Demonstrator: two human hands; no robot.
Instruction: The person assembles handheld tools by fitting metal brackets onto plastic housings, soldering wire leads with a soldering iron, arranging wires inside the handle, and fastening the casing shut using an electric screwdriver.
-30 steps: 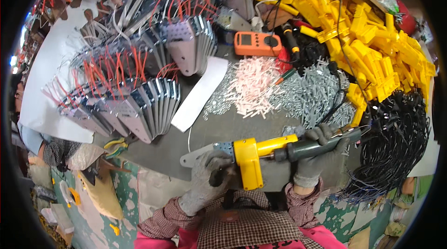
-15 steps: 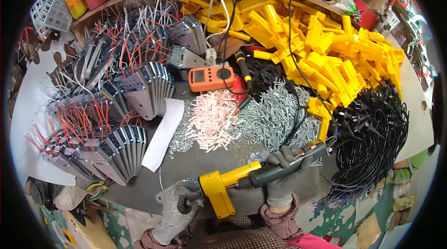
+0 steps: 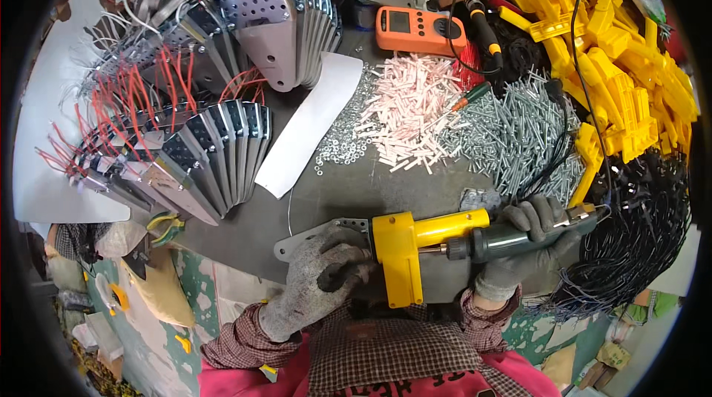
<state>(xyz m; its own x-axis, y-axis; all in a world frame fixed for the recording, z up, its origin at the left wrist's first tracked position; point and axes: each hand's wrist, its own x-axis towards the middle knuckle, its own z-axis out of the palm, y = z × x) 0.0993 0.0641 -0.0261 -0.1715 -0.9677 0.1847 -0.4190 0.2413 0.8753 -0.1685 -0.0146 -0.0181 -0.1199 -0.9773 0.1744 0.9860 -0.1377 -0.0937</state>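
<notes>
My left hand [image 3: 322,278], in a grey work glove, is closed round a perforated metal plate [image 3: 288,248] whose rounded end sticks out to the left. A yellow plastic housing [image 3: 398,267] with a tube-like handle pointing right is joined to the plate. In my gloved right hand [image 3: 535,237] is a dark green electric screwdriver [image 3: 489,243], lying nearly level. Its thin bit reaches the right side of the housing, just below the yellow tube. Whether the bit sits in a screw cannot be made out.
Metal plates with red wires [image 3: 222,145] stand fanned at left beside a white strip [image 3: 311,126]. Behind my hands lie nuts [image 3: 341,148], pale pink sleeves [image 3: 411,111], screws [image 3: 523,133] and an orange multimeter [image 3: 419,30]. Yellow parts [image 3: 615,63] and black cables [image 3: 630,241] heap at right.
My view has tipped down and closer to the bench. The screwdriver has levelled out, and its bit now shows against the housing below the tube. Both hands keep their hold.
</notes>
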